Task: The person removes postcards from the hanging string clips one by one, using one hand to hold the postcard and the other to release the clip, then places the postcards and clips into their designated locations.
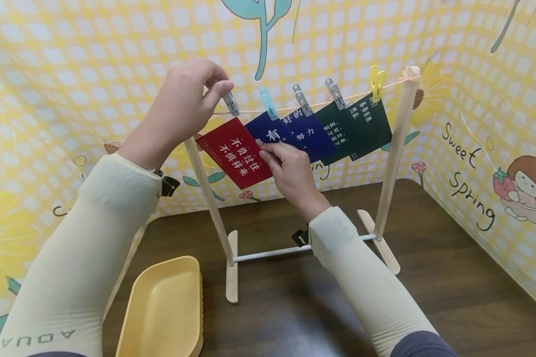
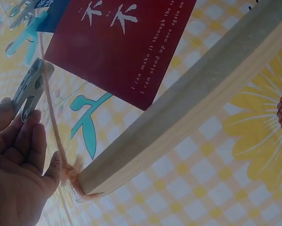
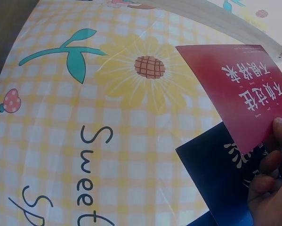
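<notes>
Left hand pinches grey plastic clothespin, right hand red rectangular card, near wooden rack's left end. Card likely light, stiff; grip edges.

Head view: bright, even illumination; print on the red card is sharp. A soft shadow lies on the dark surface below the right sleeve, consistent with light from above; the source is out of frame. Wide-angle stretching is noted toward the edges.

Left wrist view: dim, greyish cast, slightly soft. The left grip is shaded; the upper left corner is paler. Lens distortion bows the wooden post.

Right wrist view: subdued, with pale haze at upper right. The blue card carries a bluish sheen; the right grip is in shade.
</notes>
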`<state>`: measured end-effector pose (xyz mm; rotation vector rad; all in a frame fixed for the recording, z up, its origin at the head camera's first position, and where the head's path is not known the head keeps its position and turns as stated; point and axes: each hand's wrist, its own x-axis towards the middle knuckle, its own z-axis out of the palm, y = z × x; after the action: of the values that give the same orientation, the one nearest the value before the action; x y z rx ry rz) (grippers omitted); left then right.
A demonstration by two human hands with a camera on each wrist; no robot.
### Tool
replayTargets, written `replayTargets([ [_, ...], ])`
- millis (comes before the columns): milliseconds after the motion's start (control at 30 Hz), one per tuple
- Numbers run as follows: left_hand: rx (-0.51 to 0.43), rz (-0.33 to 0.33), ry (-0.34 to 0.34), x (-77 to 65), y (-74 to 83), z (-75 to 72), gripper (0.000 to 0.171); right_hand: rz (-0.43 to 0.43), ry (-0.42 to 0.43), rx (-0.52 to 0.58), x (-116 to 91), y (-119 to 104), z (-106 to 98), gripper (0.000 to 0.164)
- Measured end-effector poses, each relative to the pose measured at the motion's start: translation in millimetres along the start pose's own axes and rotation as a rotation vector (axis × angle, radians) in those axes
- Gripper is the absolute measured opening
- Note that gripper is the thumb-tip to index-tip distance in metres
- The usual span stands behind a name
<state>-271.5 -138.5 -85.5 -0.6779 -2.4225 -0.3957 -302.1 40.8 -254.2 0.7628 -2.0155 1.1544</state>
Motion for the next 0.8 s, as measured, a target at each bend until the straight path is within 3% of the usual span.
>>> replayTargets([
  [800,-0.031,0.065,0.079,-4.7,-5.6,-2.2,0.032,0.009,-0.006,-0.002,-2.9,1.3,-3.5,0.020],
])
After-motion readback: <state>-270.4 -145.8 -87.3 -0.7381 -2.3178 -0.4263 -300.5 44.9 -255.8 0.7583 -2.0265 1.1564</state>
